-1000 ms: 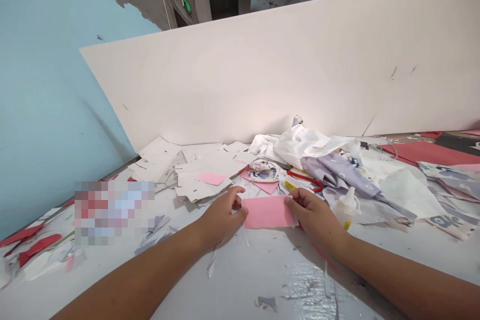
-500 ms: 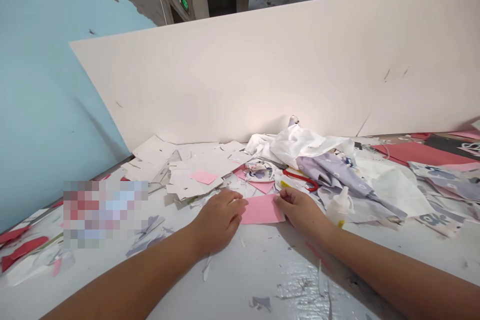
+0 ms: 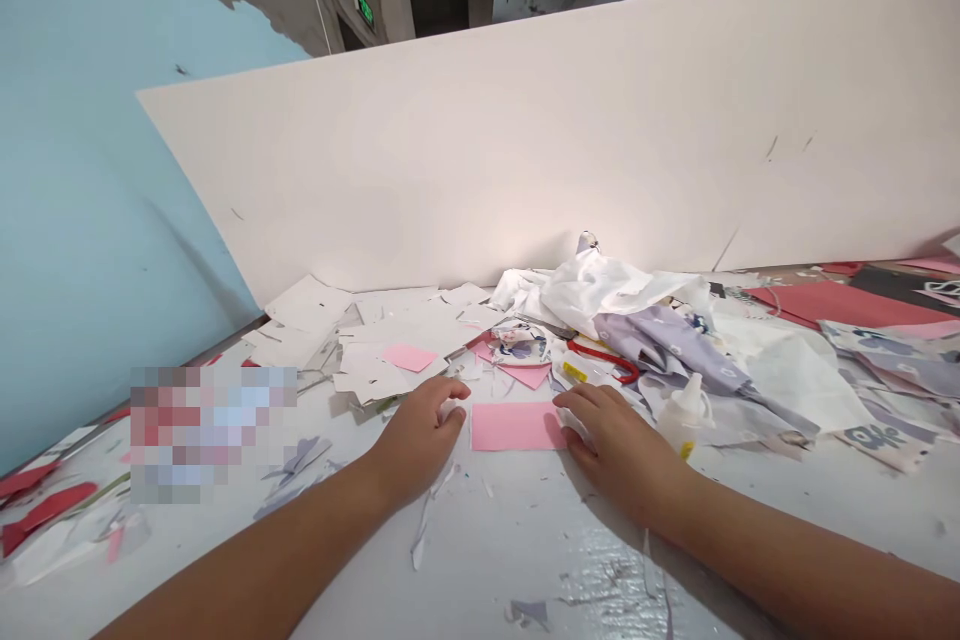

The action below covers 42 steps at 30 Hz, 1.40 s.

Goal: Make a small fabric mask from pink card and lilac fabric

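A pink paper rectangle point(image 3: 516, 427) lies flat on the white tabletop point(image 3: 480, 560) between my two hands. Just left of it is my left hand point(image 3: 420, 435), its thumb and fingers apart and nothing between them. On the other side, my right hand point(image 3: 619, 445) has its fingers spread, with the fingertips at the rectangle's right edge. A white glue bottle point(image 3: 681, 412) stands to the right of my right hand. Behind the rectangle are a smaller pink piece point(image 3: 529, 376) and red-handled scissors point(image 3: 611, 358), partly covered by scraps and cloth.
White card pieces point(image 3: 390, 345) are piled at the back left, a pink scrap point(image 3: 409, 357) on top. White and lilac cloth point(image 3: 667, 340) is heaped at the back right. Red sheets point(image 3: 847, 305) lie far right. A white panel point(image 3: 525, 160) rises behind the table.
My left hand has moved left, off the pink rectangle. My right hand has opened from its pinch on the right edge and spread its fingers. The rectangle has shifted slightly left.
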Tool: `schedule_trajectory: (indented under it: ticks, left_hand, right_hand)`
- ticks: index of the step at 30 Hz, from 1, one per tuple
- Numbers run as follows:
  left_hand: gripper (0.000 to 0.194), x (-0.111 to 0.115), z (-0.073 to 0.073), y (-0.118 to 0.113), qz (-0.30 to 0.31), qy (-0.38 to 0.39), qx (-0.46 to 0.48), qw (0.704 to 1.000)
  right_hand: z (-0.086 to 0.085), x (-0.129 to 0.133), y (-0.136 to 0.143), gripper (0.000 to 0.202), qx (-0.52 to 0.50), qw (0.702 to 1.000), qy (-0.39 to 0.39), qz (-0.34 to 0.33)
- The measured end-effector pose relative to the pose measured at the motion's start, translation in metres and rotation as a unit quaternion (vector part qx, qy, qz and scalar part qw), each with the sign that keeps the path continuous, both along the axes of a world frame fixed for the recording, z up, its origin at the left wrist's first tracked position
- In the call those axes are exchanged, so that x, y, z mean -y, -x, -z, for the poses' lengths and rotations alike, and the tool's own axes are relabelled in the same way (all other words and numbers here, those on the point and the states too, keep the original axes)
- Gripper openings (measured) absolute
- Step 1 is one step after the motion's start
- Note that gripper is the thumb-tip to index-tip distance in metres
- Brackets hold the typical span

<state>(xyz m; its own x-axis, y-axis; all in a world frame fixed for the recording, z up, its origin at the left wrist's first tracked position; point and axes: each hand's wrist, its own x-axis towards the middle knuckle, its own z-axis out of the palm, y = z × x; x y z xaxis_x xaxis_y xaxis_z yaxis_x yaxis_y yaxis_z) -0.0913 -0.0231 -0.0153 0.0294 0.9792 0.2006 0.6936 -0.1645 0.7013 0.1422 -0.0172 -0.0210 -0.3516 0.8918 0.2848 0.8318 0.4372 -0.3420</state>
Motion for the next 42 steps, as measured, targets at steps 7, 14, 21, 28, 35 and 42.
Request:
schedule_trajectory:
  ticks: [7, 14, 21, 28, 35, 42]
  left_hand:
    - [0.020, -0.011, 0.002, 0.003, 0.017, 0.019, -0.047, 0.999]
    - [0.031, -0.024, 0.007, 0.000, 0.005, 0.016, -0.059, 0.998]
    - [0.035, -0.027, 0.009, -0.001, -0.009, 0.019, -0.084, 0.996]
    - [0.033, -0.023, 0.003, -0.004, -0.014, 0.021, -0.099, 0.995]
    - [0.033, -0.022, 0.001, -0.006, -0.024, 0.025, -0.107, 0.994]
    - [0.032, -0.024, 0.001, -0.007, -0.035, 0.029, -0.110, 0.993]
  right_hand:
    - [0.006, -0.008, 0.000, 0.026, 0.016, 0.998, -0.030, -0.062]
    - [0.003, -0.006, 0.005, 0.024, 0.041, 0.998, -0.023, -0.046]
    - [0.001, -0.006, 0.008, 0.026, 0.049, 0.998, -0.021, -0.036]
    - [0.004, -0.008, 0.006, 0.029, 0.039, 0.998, -0.016, -0.040]
    - [0.002, -0.008, 0.006, 0.029, 0.040, 0.999, -0.003, -0.035]
    - [0.002, -0.009, 0.005, 0.030, 0.037, 0.999, 0.003, -0.035]
